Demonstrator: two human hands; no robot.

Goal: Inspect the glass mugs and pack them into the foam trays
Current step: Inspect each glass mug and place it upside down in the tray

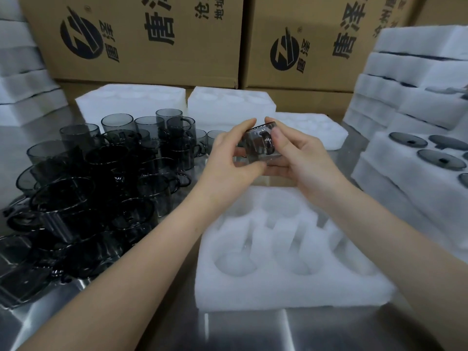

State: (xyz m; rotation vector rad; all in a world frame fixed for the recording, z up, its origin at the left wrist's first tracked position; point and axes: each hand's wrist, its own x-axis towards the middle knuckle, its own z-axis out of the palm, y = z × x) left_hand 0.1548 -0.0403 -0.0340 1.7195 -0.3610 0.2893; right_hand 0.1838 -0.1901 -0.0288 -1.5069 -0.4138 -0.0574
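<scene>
Brown printed cartons [141,39] walled the far side of the steel table [240,330]. Both hands held one smoky grey glass mug [260,143] above the far edge of the near white foam tray [291,287], left hand [233,158] pinching one end, right hand [298,160] curled round the other. I judged it light, rigid, slick and breakable, best gripped by the body, not the thin handle.

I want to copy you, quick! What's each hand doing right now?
Left hand: fingers curled round the glass mug, holding it.
Right hand: fingers hold the same mug from the other side.
</scene>
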